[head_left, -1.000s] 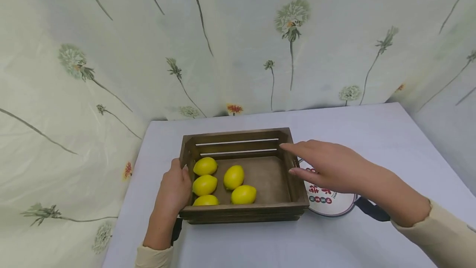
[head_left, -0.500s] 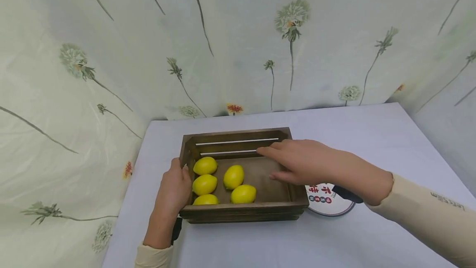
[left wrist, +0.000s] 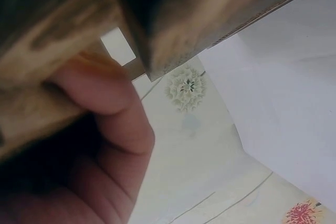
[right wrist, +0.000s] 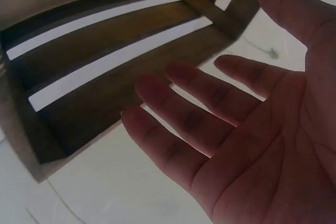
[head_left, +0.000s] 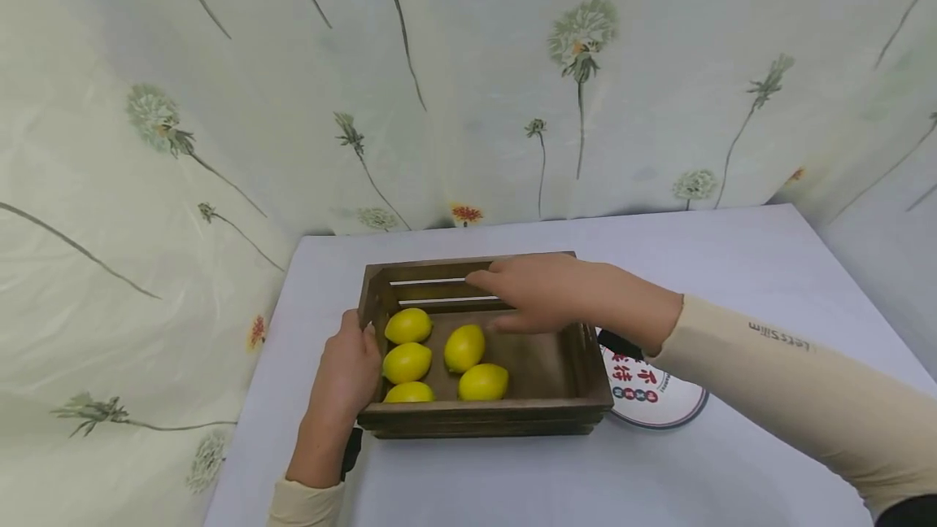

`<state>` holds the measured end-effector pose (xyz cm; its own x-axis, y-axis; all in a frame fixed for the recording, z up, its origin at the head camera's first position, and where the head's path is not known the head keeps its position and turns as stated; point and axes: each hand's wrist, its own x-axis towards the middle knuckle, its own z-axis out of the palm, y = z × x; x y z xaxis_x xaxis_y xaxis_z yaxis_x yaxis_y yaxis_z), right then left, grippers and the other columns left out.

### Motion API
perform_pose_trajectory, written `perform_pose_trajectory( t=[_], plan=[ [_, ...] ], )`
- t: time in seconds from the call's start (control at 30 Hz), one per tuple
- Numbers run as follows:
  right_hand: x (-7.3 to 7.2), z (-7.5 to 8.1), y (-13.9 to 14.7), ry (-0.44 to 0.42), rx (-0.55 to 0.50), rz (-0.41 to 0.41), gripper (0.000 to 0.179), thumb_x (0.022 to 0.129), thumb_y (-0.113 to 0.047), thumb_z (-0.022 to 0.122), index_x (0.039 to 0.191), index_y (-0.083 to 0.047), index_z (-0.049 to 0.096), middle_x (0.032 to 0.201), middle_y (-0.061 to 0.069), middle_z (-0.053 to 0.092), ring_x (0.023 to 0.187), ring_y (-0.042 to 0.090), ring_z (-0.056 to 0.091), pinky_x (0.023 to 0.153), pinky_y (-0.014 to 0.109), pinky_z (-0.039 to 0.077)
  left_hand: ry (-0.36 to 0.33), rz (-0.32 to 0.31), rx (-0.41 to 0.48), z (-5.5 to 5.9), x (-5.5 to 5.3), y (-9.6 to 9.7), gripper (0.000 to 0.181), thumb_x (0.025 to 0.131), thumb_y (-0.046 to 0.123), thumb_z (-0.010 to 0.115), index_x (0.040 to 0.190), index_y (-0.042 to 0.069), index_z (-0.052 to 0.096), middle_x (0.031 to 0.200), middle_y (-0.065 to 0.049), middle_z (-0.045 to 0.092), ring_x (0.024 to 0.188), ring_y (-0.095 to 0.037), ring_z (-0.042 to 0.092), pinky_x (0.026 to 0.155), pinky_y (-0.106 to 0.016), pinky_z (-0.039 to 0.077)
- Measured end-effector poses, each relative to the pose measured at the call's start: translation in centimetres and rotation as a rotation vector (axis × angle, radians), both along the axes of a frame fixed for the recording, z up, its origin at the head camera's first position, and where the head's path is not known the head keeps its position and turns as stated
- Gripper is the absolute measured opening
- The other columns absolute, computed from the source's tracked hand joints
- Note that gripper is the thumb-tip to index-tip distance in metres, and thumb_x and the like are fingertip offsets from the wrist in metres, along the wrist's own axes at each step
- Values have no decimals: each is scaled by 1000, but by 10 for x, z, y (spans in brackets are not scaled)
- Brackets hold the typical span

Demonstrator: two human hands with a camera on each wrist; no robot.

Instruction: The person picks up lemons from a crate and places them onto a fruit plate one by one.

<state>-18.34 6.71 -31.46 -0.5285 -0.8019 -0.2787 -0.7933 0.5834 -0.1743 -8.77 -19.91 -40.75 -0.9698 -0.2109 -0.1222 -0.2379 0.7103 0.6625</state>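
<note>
Presumably, a reach for the lemons (head_left: 464, 349) in the slatted crate (head_left: 483, 421) on the counter (head_left: 454, 482) is being made. The crate's left end is gripped by the left hand (head_left: 347, 368); over the crate, the right hand (head_left: 540, 295) is held empty, fingers extended. Next, one lemon should probably be grasped.

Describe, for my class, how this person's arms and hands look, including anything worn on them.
The left hand and right hand wear no gloves. Both the left sleeve and right sleeve are cream; the right one bears small dark lettering. A black wrist piece shows at the left and right wrists. Another black piece sits farther up the right sleeve.
</note>
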Motion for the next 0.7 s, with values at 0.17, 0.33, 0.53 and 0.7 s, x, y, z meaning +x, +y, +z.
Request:
perform_pose_trajectory(
  t=[0.17, 0.33, 0.53, 0.7],
  plan=[
    [-5, -10, -18, 12, 79, 17, 68, 101, -39, 68, 158, -9, 45, 146, 15, 59, 128, 31, 60, 104, 48, 51, 0, 2, -11, -1, 0, 0, 41, 112, 15, 41, 143, -10, 41, 130, -34, 63, 106, -45, 71, 83, -57, 59],
    [-9, -21, -31, -13, 130, -15, 71, 100, -42, 69, 159, -13, 43, 145, 12, 59, 124, 29, 62, 97, 49, 55, 9, -3, -16, -3, 0, 0, 40, 111, 14, 42, 143, -11, 41, 129, -35, 64, 105, -46, 71, 81, -57, 60],
    [-18, -37, -43, -21, 147, -23, 71, 99, -42, 71, 158, -14, 44, 143, 11, 60, 119, 27, 64, 94, 48, 56, 7, -7, -19, -3, 0, -2, 40, 112, 15, 42, 142, -10, 41, 129, -34, 64, 104, -44, 71, 80, -55, 61],
    [-24, -43, -54, -34, 143, -36, 70, 99, -41, 71, 158, -13, 45, 142, 12, 61, 120, 28, 63, 96, 49, 55, 5, -3, -15, -5, -1, -2, 40, 112, 15, 42, 143, -10, 41, 129, -34, 64, 105, -44, 71, 80, -56, 60]
  ],
)
